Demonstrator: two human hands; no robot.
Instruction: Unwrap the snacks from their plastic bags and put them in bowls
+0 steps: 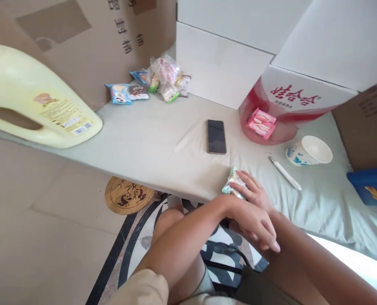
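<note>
My right hand (253, 190) has its fingers over a small clear-and-green snack packet (231, 182) at the table's front edge, gripping it against the cloth. My left hand (255, 222) crosses over my right wrist and forearm, fingers loosely bent and apart, holding nothing visible; its thumb is hidden. A black phone (217, 137) lies flat beyond the packet. To the right are a white pen-like tool (284, 173) and a white paper cup (315, 150) with blue print. Pink packets (261, 123) sit in a red-and-clear container (252, 99).
Several wrapped snacks (166, 76) and a blue packet (120, 93) lie at the back left. A large yellow bottle (45, 97) stands at the left, near a cardboard box (80, 55). White boxes (217, 63) line the back. A blue package (372, 186) is far right.
</note>
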